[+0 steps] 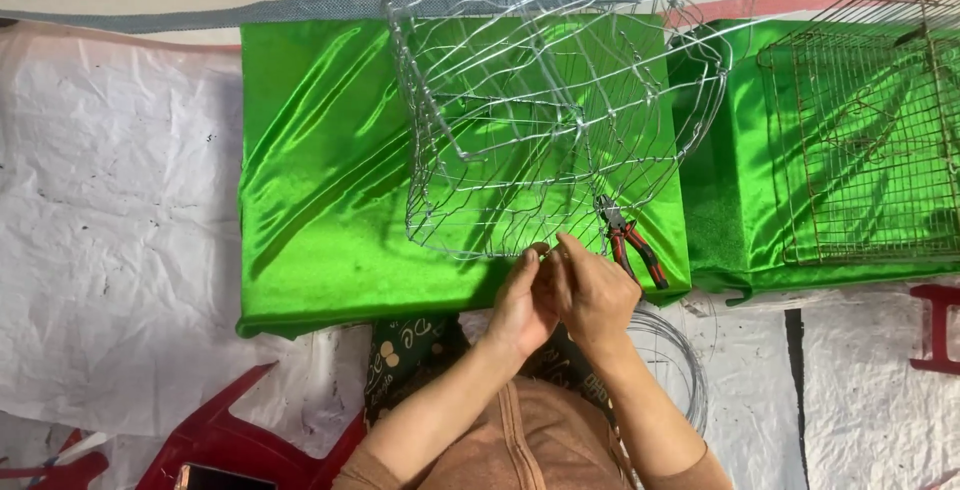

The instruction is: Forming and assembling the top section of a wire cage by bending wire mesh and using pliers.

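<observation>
on a green satin-covered block [330, 200], a silvery wire basket frame [540, 110] lies tipped on its side, its near rim at the block's front edge. left hand [522, 305] and right hand [592, 288] press together at that rim, fingertips pinched narrow on what looks like a thin wire strand; the strand itself is too fine to make out. red-handled pliers [628, 240] lie just beside the right hand. a coil of wire [680, 360] sits below, a rusty mesh cage [870, 140] well apart to the right.
</observation>
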